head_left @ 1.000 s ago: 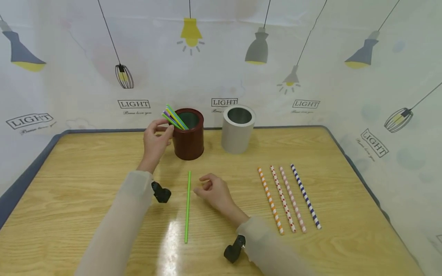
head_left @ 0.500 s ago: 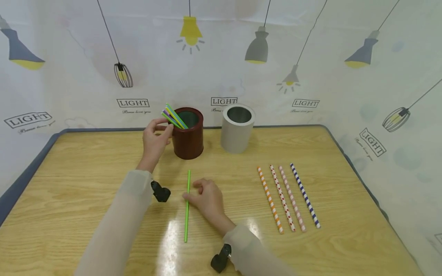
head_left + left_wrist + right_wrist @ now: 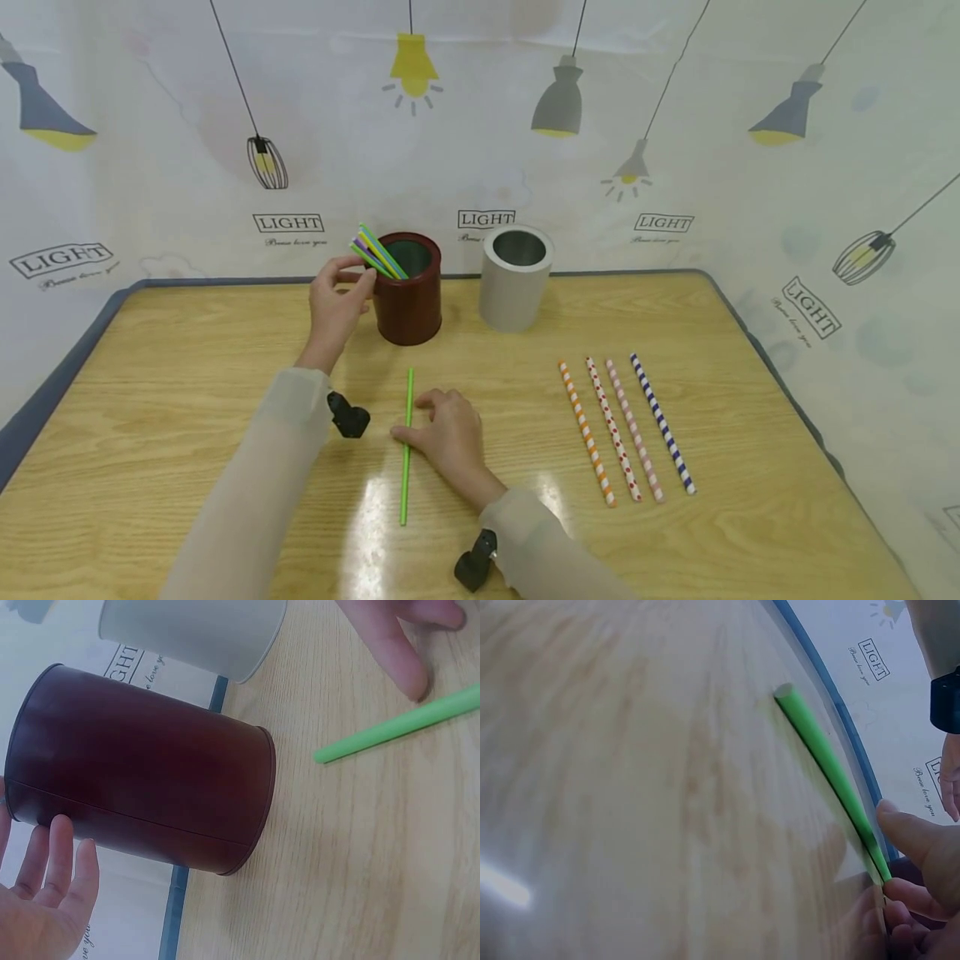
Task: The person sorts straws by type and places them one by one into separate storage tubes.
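In the head view, my left hand (image 3: 339,304) is at the left side of a dark red cylindrical cup (image 3: 409,312), thumb and fingertips at its rim. Its fingers (image 3: 60,859) touch the cup's wall in the left wrist view; the thumb is hidden there. Several coloured drinking straws (image 3: 381,254) lean in the cup, tilted over its left rim beside those fingertips. A green straw (image 3: 405,492) lies flat on the table below the cup. My right hand (image 3: 453,437) straddles it, thumb across to its left, index finger on its right, with a visible gap between them.
A light grey cup (image 3: 516,287) stands right of the red one. On the right of the wooden table (image 3: 750,433) lie an orange-striped paper straw (image 3: 587,433), a red-dotted one (image 3: 613,429), a pink-striped one (image 3: 636,429) and a blue-striped one (image 3: 663,423). A printed backdrop rises behind.
My right hand has moved left and slightly down, from beside the green straw to astride it. My left hand stays at the red cup's rim. The straws have not moved.
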`<state>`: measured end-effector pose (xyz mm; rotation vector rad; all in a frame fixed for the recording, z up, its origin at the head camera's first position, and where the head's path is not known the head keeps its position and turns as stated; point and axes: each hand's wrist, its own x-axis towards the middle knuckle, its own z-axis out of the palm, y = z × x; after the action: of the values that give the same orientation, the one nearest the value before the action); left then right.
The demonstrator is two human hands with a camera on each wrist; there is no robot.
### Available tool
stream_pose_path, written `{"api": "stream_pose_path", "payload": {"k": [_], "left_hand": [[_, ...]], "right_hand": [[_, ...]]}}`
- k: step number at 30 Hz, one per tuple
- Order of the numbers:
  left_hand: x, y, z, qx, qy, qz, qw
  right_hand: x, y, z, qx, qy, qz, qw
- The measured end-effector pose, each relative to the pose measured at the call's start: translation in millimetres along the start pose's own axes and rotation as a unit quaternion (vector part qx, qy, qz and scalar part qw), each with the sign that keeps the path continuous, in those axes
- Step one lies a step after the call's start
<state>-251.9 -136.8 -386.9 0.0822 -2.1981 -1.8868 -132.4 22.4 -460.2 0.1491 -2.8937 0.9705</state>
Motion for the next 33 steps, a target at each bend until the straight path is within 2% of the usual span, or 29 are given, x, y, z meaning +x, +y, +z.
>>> {"api": "stream_pose_path", "payload": {"k": [14,33], "left_hand": [[0.2,1.2,0.7,-0.003,-0.006,0.007,0.9999],[-0.6,1.2,-0.4,0.003,-0.007,0.001,1.0]], "right_hand": [[3,2,-6,0.015,-0.04,0.01,0.999],[8,5,-13,0.11,-0.078,0.042,0.99]]}}
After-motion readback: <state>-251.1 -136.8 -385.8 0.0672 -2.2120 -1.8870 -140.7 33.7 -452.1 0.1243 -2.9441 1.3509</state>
